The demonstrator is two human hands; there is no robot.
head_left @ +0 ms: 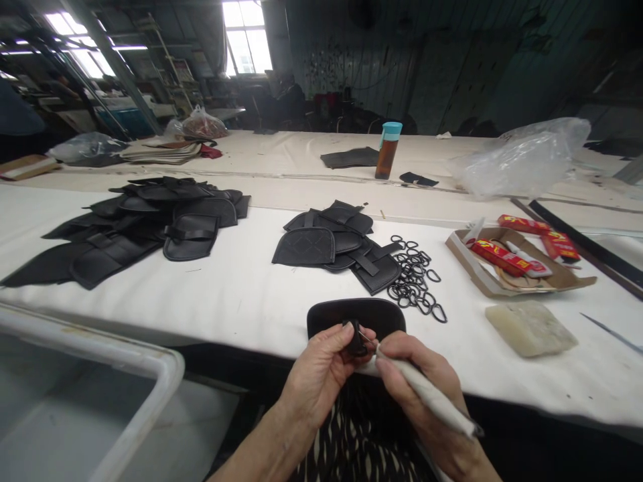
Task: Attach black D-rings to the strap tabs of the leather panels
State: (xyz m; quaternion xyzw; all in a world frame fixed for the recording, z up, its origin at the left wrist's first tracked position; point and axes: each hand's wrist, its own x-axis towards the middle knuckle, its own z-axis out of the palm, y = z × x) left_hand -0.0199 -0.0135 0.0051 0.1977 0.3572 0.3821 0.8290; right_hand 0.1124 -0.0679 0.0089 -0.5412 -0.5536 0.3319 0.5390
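Held at the table's front edge is a black leather piece (321, 314) with a strap folded up from it. My left hand (324, 365) is closed on its strap end, pinching it between thumb and fingers. My right hand (422, 375) grips a pale, cloth-wrapped tool (435, 395) with a thin metal tip, which points at the strap end; whether it touches cannot be made out. Just beyond lie several black D-rings (414, 281) and a small pile of black leather pieces (326, 244), some with straps.
A larger pile of black leather pieces (135, 214) lies left. On the right are a cardboard box (482, 278) with red packets, a yellowish block (530, 328) and a thin pointed blade (610, 333). A bottle (386, 154) stands behind. A white bin (165, 368) sits front left.
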